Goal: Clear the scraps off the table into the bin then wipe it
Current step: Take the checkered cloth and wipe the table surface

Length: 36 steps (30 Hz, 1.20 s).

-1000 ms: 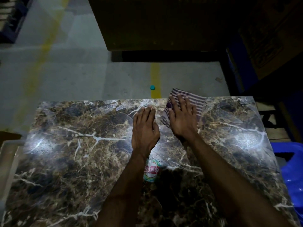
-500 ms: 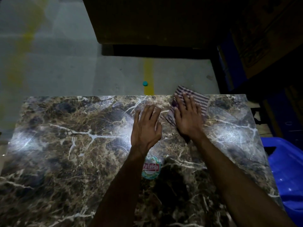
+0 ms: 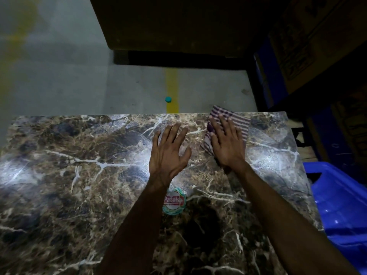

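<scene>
Two flat hands on a marble table, one pressing a striped cloth.

The right hand point(image 3: 227, 144) is lying with straight, slightly spread fingers on the striped cloth point(image 3: 236, 122), pressing it to the table point(image 3: 69, 175) at the far edge, upper right of centre in the frame. The left hand point(image 3: 168, 153) is resting just left of it, fingers fanned out and holding nothing. A round sticker point(image 3: 174, 201) is showing below the left wrist. A blue bin point(image 3: 341, 207) is sitting at the right edge of the frame, beside the table.
</scene>
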### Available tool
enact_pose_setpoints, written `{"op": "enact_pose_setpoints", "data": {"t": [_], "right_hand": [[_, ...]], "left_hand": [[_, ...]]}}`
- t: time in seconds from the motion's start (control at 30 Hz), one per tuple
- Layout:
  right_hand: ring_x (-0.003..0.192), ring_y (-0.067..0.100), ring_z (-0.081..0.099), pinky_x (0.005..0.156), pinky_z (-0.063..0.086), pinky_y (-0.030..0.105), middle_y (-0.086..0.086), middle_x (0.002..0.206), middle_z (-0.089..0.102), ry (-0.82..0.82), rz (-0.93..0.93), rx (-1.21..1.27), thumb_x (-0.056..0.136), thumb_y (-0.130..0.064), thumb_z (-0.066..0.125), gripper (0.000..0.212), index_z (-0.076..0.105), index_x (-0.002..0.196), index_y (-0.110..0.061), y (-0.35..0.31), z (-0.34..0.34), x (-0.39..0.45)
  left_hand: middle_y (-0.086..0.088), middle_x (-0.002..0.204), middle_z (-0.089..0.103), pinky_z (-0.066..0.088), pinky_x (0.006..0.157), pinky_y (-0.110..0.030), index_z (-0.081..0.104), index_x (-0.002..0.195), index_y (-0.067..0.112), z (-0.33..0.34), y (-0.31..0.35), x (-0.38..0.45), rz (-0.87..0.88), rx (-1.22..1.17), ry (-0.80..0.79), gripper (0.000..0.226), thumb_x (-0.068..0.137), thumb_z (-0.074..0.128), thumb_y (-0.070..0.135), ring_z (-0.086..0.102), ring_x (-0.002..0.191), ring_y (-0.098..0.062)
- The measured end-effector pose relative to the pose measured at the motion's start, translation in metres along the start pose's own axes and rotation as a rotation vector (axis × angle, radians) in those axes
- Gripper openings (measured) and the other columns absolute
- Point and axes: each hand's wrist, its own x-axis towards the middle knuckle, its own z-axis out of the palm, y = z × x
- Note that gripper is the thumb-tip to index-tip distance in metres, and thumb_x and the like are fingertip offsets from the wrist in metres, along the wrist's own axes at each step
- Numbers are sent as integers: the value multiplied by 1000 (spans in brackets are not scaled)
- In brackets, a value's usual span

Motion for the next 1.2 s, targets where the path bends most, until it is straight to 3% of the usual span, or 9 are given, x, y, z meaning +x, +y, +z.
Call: {"op": "enact_pose_setpoints", "data": {"t": [0.23,0.33,0.47,0.6,0.73,0.87,0.97,1.07,1.2], "right_hand": [[161,27,10,127,11,54,1,174,17,7,-87,8,108,-49,19,58,22,165,-36,-26,6,18],[161,24,9,127,11,48,-4,174,15,-23,-220,-28,111,-47,26,55,19,165,-40,-2,9,-26],[161,21,6,127,9,47,-6,174,12,-39,-122,6,110,-50,20,55,16,164,-43,43,-3,-38],[161,27,8,128,7,52,0,174,14,-3,-4,35,108,-52,16,58,18,165,-40,47,-9,6],[161,29,11,127,10,53,2,174,17,5,-67,43,107,-50,16,61,24,165,-34,21,-4,16],[161,24,7,127,7,48,-2,174,13,-50,-296,0,109,-49,19,58,17,166,-37,36,0,-31],[161,19,5,129,9,47,-5,174,14,-49,-221,20,109,-51,18,60,14,166,-34,69,-7,-41],[161,20,6,129,9,49,-3,174,14,-31,-99,45,106,-55,13,67,13,167,-27,87,-15,-16],[161,23,1,129,1,51,-1,175,7,-30,-29,35,107,-54,9,67,7,167,-26,65,-15,30]], "left_hand": [[9,168,29,15,126,-47,38,157,37,0,2,1,1,10,52,64,98,47,57,25,155,-17],[8,167,32,18,125,-47,40,157,37,-1,4,0,6,8,59,63,98,47,57,28,154,-19],[7,166,34,16,126,-50,42,155,38,-9,11,2,-29,-13,15,63,96,48,58,28,154,-21],[-4,161,40,9,126,-55,52,146,26,2,51,7,-220,-48,54,61,92,50,54,31,149,-33],[-8,157,43,6,123,-63,54,137,18,18,89,20,-432,-55,115,55,95,49,53,32,148,-35],[-9,167,30,2,123,-67,43,151,18,24,90,17,-420,17,88,60,103,38,54,19,156,-34],[-1,170,23,-3,124,-66,35,158,25,25,91,18,-349,-17,70,61,104,35,54,10,159,-26],[4,171,22,8,126,-61,31,161,29,26,92,21,-253,-46,39,61,104,33,51,9,159,-19],[6,170,23,7,127,-58,32,160,31,25,92,19,-253,-50,41,59,104,35,50,12,159,-17]]}}
